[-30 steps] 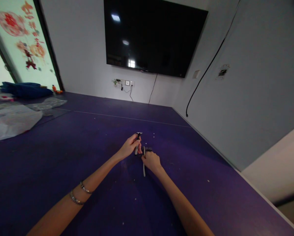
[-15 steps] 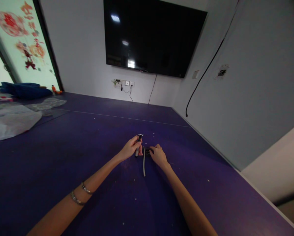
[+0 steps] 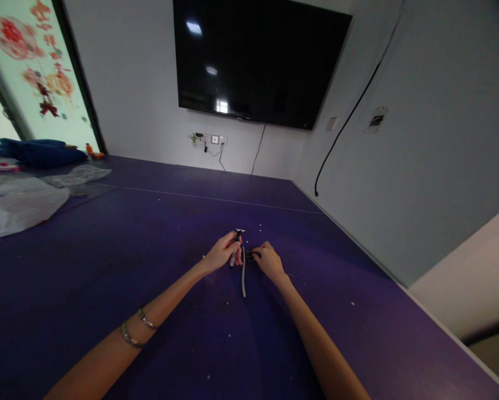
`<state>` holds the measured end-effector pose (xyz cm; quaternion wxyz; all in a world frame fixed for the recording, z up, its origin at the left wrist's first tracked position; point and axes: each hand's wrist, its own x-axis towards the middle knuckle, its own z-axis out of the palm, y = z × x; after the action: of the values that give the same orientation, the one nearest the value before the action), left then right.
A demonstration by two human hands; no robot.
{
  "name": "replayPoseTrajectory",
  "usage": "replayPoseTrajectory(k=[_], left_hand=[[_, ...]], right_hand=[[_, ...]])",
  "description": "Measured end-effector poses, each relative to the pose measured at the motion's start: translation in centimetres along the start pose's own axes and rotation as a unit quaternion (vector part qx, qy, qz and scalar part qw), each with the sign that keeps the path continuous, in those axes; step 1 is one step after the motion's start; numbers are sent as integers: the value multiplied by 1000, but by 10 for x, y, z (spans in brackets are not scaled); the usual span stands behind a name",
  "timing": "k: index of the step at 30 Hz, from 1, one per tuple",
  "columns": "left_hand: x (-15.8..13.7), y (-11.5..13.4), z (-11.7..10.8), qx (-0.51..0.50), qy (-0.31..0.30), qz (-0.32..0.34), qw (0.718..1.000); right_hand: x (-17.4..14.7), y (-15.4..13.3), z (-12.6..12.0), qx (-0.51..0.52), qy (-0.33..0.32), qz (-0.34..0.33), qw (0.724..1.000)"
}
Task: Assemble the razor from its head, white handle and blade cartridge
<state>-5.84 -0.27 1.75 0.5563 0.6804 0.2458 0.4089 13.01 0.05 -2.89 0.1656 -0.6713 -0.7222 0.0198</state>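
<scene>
My left hand (image 3: 220,254) is closed around a slim marker-like stick (image 3: 233,259), grey-white below and black at its upper end. Small white pieces (image 3: 240,230) lie just beyond the black end. To the right of the stick, a thin pale grey tube (image 3: 244,278) lies lengthwise on the purple surface (image 3: 170,344). My right hand (image 3: 269,261) is closed, fingertips pinching a small black piece (image 3: 250,255) low over the surface beside the tube's far end. The fingers partly cover that piece, and its kind is unclear.
White specks (image 3: 353,304) are scattered about. Clear plastic sheeting (image 3: 24,205) and a dark blue cloth (image 3: 36,151) lie at the far left. A black cable (image 3: 345,130) hangs along the right wall; a television (image 3: 262,61) and sockets (image 3: 214,139) are on the back wall.
The view has shifted very slightly. Both hands keep their places and their holds on the stick and the black piece.
</scene>
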Motion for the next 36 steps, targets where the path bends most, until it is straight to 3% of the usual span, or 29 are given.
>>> replayPoseTrajectory(k=[14,26,36], left_hand=[[0,-4,1,-6,-4,-2,1000],[-1,-1,2,7,44,-14,999],[1,-11,2,16,82,-16,996]], right_hand=[[1,0,-7,10,26,-9,1000],[18,6,-24,159,48,-45,985],[19,5,-35,273,38,4,961]])
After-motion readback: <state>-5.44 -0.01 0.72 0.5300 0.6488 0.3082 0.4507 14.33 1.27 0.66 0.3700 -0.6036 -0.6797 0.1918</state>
